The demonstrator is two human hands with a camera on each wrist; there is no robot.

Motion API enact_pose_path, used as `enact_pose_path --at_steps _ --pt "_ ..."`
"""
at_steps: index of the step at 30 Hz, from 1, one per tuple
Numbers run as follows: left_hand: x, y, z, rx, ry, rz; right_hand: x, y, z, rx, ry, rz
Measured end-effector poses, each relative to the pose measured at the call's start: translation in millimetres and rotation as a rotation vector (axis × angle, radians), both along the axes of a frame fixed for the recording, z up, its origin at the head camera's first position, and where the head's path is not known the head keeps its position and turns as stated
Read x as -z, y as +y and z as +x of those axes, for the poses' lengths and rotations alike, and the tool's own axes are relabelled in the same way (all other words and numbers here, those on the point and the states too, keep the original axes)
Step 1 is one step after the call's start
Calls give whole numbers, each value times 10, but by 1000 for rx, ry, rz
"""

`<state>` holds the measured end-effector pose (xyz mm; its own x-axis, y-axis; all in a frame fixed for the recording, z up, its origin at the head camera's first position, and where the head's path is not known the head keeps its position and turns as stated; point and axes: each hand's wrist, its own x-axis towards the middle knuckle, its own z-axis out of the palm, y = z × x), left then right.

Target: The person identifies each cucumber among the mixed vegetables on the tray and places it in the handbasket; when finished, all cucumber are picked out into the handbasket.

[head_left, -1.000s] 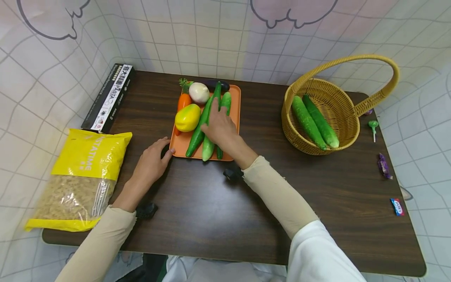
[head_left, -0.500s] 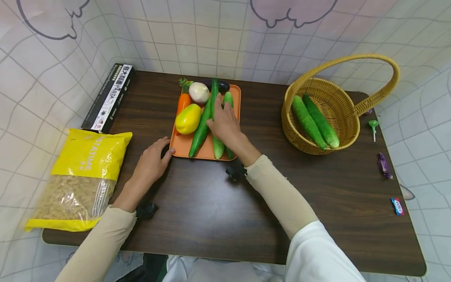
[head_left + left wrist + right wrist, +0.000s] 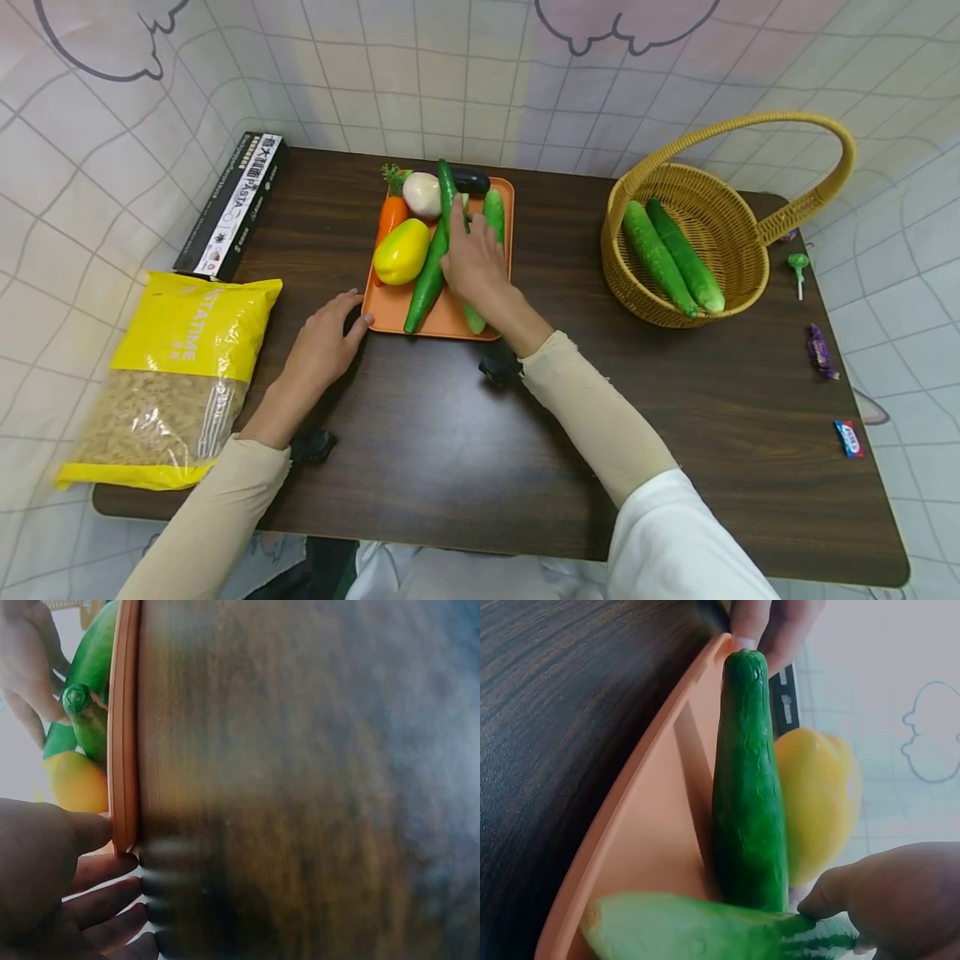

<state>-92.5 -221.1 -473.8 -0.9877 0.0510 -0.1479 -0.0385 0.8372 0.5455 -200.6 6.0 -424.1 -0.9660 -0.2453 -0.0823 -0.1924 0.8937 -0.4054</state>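
Observation:
In the head view my right hand (image 3: 476, 262) lies over cucumbers on an orange tray (image 3: 390, 315). Its thumb and fingers pinch a light-ended cucumber (image 3: 682, 926), seen in the right wrist view. Against its left side lies a dark green cucumber (image 3: 426, 292), whose neighbour, another cucumber (image 3: 445, 177), points to the back. One more cucumber (image 3: 494, 208) lies on the right. My left hand (image 3: 322, 337) rests with thumb and relaxed fingertips at the tray's front left corner. A yellow pepper (image 3: 401, 252), a carrot (image 3: 392, 215), a white round vegetable (image 3: 422, 195) and an eggplant (image 3: 472, 181) share the tray.
At the right stands a wicker basket (image 3: 622, 283) with a tall handle and two cucumbers (image 3: 660, 258) inside. A yellow pasta bag (image 3: 180, 375) and a black pasta box (image 3: 232, 204) lie left. Wrapped candies (image 3: 821, 352) and a green lollipop (image 3: 798, 265) line the right edge.
My right hand has shifted slightly right, and the light cucumber's front end has moved right with it. The back-pointing cucumber's tip has swung left. My left hand has stayed put.

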Motion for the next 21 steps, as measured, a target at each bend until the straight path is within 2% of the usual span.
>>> enact_pose_path --at_steps 11,16,21 --pt "-2 -7 4 -4 6 -6 -35 40 -4 -36 -49 -167" --pt "-3 -4 3 -5 1 -5 -67 111 -12 -21 -119 -244" --pt "1 -2 3 -2 7 -4 -157 186 8 17 -220 -259"
